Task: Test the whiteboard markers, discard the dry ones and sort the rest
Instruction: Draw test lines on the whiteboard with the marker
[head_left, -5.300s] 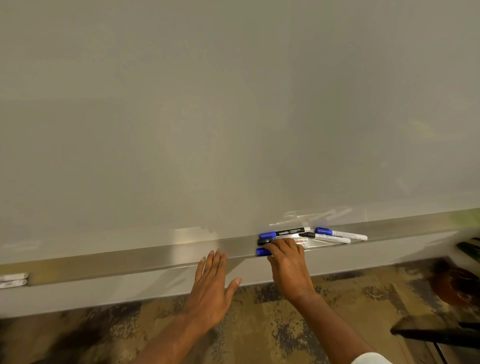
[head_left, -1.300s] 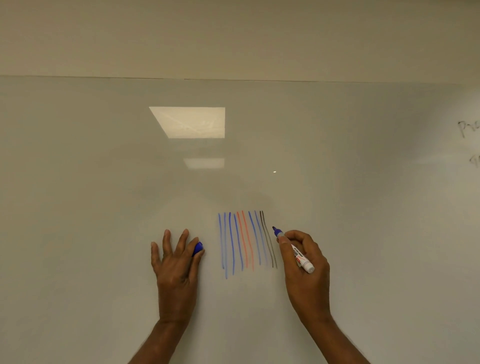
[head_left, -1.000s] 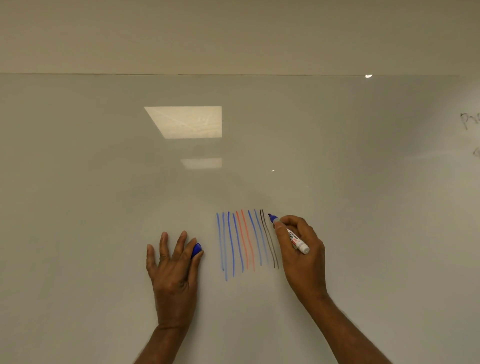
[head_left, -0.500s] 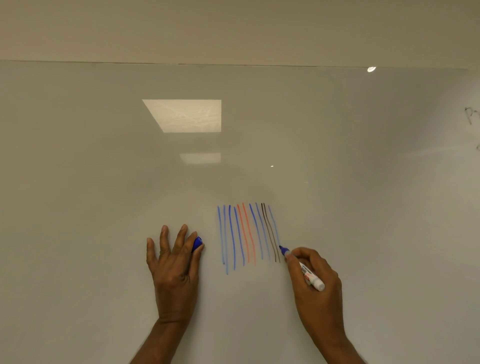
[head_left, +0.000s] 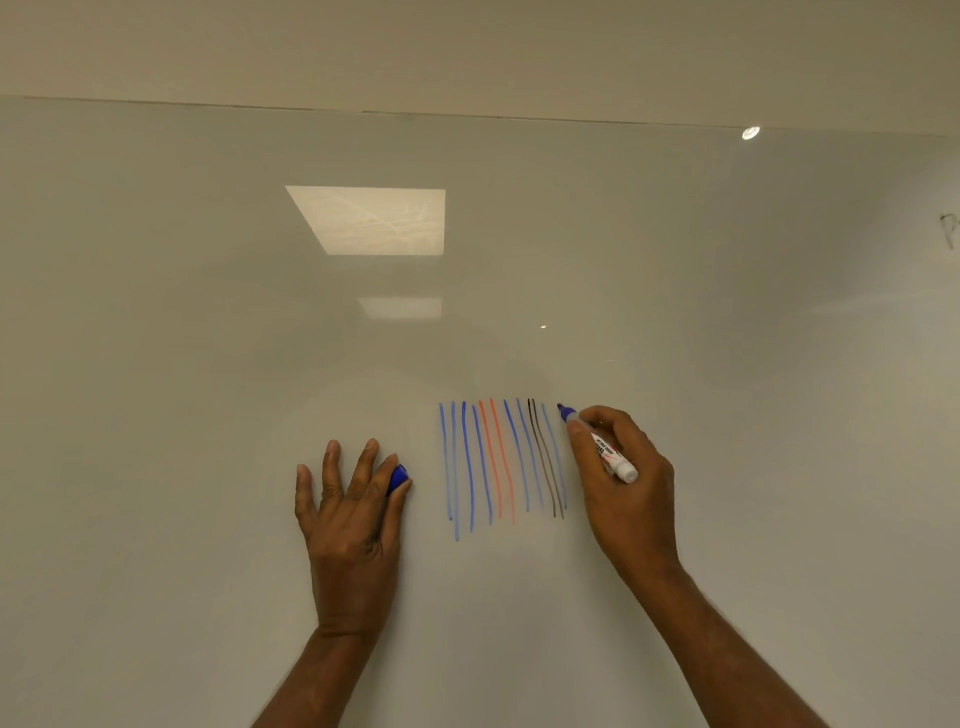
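Observation:
My right hand (head_left: 626, 478) grips an uncapped blue marker (head_left: 602, 447) with a white barrel, its tip against the whiteboard (head_left: 208, 364) at the top right of the test strokes (head_left: 501, 462). Those strokes are several vertical lines in blue, orange-red and dark brown; a fresh pale blue one is the rightmost. My left hand (head_left: 350, 512) lies flat on the board left of the strokes, with the blue marker cap (head_left: 399, 478) pinched between thumb and forefinger.
The board's top edge (head_left: 467, 115) meets a beige wall. Ceiling lights are reflected in the board (head_left: 371, 221). Some faint writing (head_left: 949, 228) shows at the far right edge.
My right hand drew a pale blue line downward at the right of the strokes, then lifted the marker tip back up to the top. My left hand stayed put with the cap.

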